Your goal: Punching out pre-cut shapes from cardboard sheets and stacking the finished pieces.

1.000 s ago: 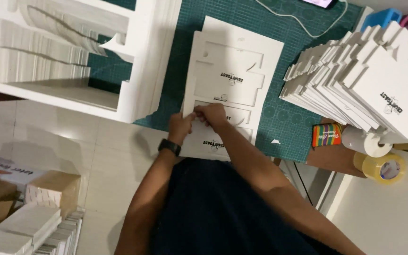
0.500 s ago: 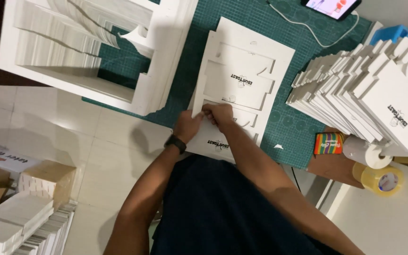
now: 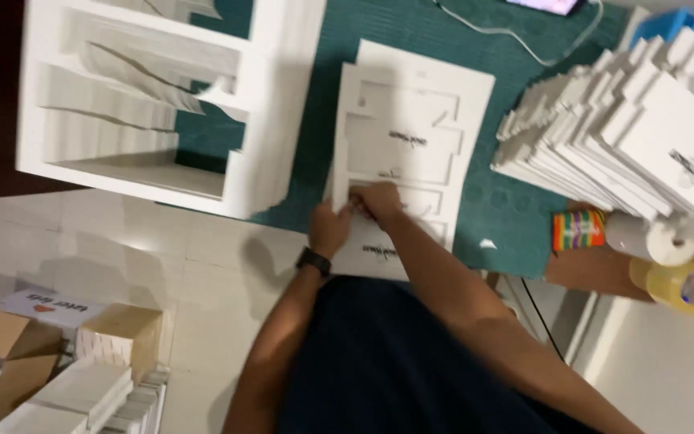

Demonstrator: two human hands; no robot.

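Note:
A stack of white die-cut card sheets lies on a teal cutting mat in front of me. Both hands work at the sheet's near left part. My left hand, with a black watch on the wrist, pinches the sheet's left edge. My right hand presses its fingers on a cut-out panel just beside it. The two hands almost touch. The frame is blurred, so the exact grip is unclear.
A tall pile of leftover white card frames stands at the left. Fanned stacks of punched-out white box blanks lie at the right. Tape rolls, a small striped box and a cable are nearby. Cardboard boxes sit on the floor.
The view has shifted, so the sheets and hands sit further right in the frame. Both hands stay at the same spot on the sheet.

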